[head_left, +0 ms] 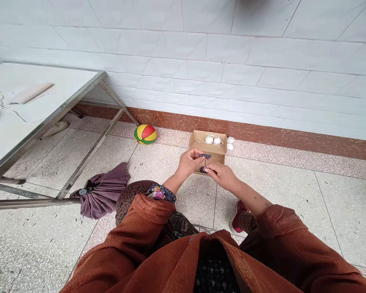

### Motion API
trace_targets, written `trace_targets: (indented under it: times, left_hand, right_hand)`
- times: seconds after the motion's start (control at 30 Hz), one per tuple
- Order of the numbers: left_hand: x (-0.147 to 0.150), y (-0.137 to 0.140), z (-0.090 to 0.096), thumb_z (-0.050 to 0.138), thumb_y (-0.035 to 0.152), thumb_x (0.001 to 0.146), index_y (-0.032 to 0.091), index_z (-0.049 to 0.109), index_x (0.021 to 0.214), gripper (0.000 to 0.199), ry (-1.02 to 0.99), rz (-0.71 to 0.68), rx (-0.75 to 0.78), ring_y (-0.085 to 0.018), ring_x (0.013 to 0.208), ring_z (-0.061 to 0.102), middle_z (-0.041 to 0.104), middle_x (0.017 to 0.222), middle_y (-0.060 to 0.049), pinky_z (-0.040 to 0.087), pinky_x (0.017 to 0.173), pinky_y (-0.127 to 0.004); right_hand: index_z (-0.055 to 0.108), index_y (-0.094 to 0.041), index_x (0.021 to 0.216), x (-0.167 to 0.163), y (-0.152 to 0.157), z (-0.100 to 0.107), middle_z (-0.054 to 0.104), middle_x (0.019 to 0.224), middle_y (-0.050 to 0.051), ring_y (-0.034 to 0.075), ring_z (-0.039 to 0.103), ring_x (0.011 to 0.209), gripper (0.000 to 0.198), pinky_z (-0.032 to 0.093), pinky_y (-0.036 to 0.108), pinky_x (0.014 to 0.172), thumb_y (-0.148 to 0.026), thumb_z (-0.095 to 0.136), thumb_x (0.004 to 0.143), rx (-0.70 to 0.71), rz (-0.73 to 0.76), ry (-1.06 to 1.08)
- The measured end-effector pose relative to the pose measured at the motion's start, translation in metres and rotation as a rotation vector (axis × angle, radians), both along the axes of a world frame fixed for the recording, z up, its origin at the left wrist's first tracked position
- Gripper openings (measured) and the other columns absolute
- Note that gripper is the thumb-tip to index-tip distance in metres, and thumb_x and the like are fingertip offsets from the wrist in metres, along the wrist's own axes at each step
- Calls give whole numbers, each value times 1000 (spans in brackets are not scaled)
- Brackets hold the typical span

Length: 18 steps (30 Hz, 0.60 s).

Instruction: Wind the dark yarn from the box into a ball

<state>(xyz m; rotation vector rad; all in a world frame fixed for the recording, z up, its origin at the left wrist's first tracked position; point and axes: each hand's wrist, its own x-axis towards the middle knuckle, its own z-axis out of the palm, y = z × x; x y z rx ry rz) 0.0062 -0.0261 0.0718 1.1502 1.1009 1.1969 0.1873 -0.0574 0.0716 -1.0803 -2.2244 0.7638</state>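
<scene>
My left hand [190, 161] is closed, pinching a small dark blue piece [206, 156] that looks knitted or crocheted. Just right of it, my right hand [223, 175] is closed with its thumb and finger pressed together. A thin dark line runs between the two hands; whether it is yarn or a slim tool is too small to tell. Both hands are above an open cardboard box [195, 143] on the floor. In the box's front part lies a dark round bundle [203, 169], partly covered by my right hand. White yarn balls [209, 139] rest in its back part.
More white balls [230, 143] lie right of the box against the wall. A striped ball [145, 134] sits to the left. A folded purple umbrella [106, 189] leans by the metal-framed table [79, 83]. My shoe [238, 217] is below my right forearm.
</scene>
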Motion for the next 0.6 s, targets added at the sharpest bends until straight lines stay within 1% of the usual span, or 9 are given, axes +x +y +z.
trace_targets:
  times: [0.1,0.2,0.27,0.33,0.37,0.4,0.47,0.53,0.6]
  left_hand:
    - [1,0,-4,81,26,66,16,65,75,21,94,-18,19,-9,61,58,68,70,0,43,59,-22]
    - [4,-4,-3,82,27,67,16,67,74,20,106,-109,30,-11,62,61,70,72,-2,46,60,-24]
    - [6,-8,1,83,29,68,15,68,78,23,47,-234,-16,-13,65,65,72,75,-4,49,63,-25]
    - [6,-11,7,84,30,69,15,69,84,26,-15,-335,-69,-14,70,68,74,80,-5,51,67,-27]
    - [6,-12,9,84,31,70,15,69,86,28,-40,-360,-87,-15,71,69,75,82,-5,52,69,-28]
    - [6,-12,12,84,32,70,15,69,88,29,-63,-366,-97,-15,73,69,75,83,-5,53,70,-28]
    - [4,-11,14,85,32,69,15,69,90,32,-113,-324,-102,-14,75,69,75,85,-5,53,73,-29]
    - [1,-9,13,86,33,67,15,69,89,33,-157,-244,-84,-14,77,69,75,86,-4,53,75,-29]
    - [-1,-6,12,86,32,67,16,69,88,32,-172,-156,-58,-14,78,68,74,85,-3,52,77,-28]
  right_hand:
    - [67,-24,101,8,6,17,72,95,5,20,67,88,23,51,32,79,-35,47,101,64,-31,100]
    - [68,-24,96,19,20,27,72,90,5,21,66,85,23,51,34,79,-36,48,100,80,-147,179]
    - [67,-23,92,24,30,26,71,88,4,21,65,82,23,51,34,77,-37,50,98,76,-245,212]
    - [66,-23,89,27,39,18,70,86,4,20,64,79,22,50,33,76,-37,51,97,58,-323,227]
    - [65,-22,88,27,42,12,69,85,3,19,63,78,22,49,32,74,-37,51,97,35,-345,218]
    - [65,-22,86,26,44,5,69,82,3,19,62,75,22,48,31,72,-36,50,97,4,-357,197]
    - [65,-22,85,21,44,-9,68,78,2,18,62,71,23,47,30,69,-33,49,97,-71,-339,129]
    - [66,-22,86,14,38,-19,69,80,2,19,63,73,23,47,30,68,-30,48,97,-124,-285,52]
    - [67,-22,88,5,29,-24,71,84,3,20,65,78,21,48,31,71,-29,49,97,-125,-206,-8]
